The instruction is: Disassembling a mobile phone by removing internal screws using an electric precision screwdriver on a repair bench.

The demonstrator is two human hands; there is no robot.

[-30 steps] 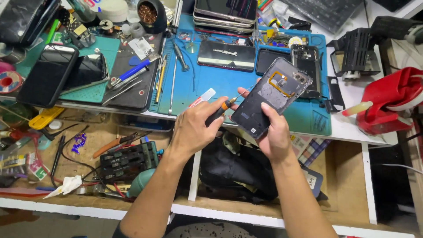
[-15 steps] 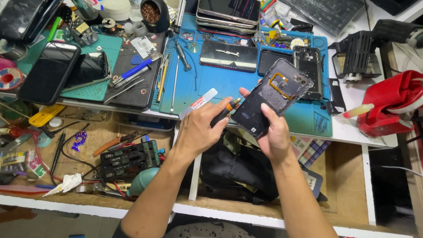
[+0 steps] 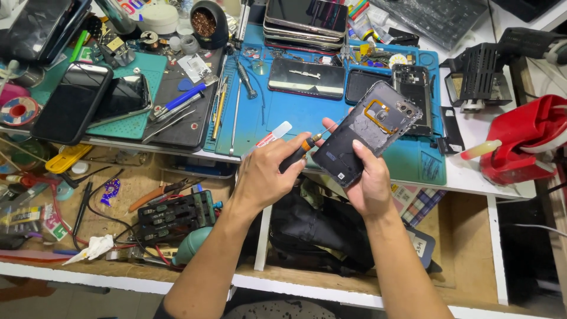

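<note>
I see left hand [image 3: 269, 174] gripping a screwdriver [image 3: 297, 152], tip at the phone back cover [image 3: 367, 131]. Right hand [image 3: 371, 183] grips cover, tilted, over blue mat [image 3: 295, 118].

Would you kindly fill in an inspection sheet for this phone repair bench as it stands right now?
Surface: blue work mat on a white bench, crowded.
Job's things: opened phone body tilted in the right hand; small screwdriver in the left hand, tip beside the phone's edge.
Clutter: dark phones at left, stacked phones, tweezers and drivers, red container.
Grippers: both hands closed on their items.
Cables: black and red wires on the lower shelf.
Surroundings: black bag below the hands.
</note>
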